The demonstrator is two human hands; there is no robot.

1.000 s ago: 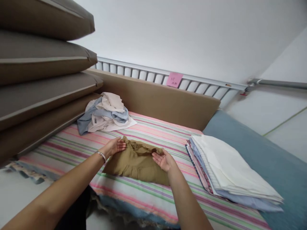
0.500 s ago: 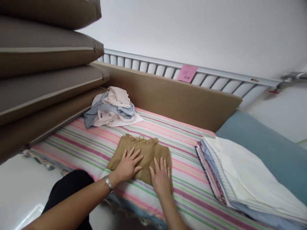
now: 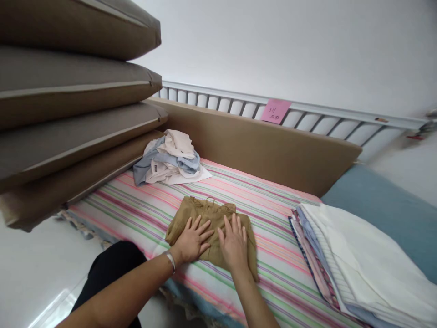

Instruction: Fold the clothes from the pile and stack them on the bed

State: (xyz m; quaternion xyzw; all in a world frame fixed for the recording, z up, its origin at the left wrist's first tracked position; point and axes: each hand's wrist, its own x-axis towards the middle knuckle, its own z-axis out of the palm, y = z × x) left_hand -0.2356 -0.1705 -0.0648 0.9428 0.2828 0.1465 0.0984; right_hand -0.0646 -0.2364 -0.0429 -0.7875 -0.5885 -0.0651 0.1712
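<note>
A folded olive-brown garment (image 3: 215, 217) with a gathered, drawstring-like upper edge lies on the striped cloth (image 3: 143, 207). Flat on its left half rests my left hand (image 3: 191, 240), fingers spread, a silver bangle on the wrist. My right hand (image 3: 234, 243) presses on the right half, fingers extended upward with the thumb apart. Neither hand grips the fabric. The garment's lower edge is partly hidden under my hands and forearms.
A crumpled heap of white and light blue clothes (image 3: 174, 159) sits at the back left, beside stacked brown cushions (image 3: 78, 123). Folded clothes (image 3: 368, 255) are piled at the right. Behind stand a brown board (image 3: 252, 141) and a radiator (image 3: 218, 104) with a pink note (image 3: 276, 111).
My right hand has slid up the garment towards its gathered edge. My left hand stays spread on the left half. The whole view has shifted slightly.
</note>
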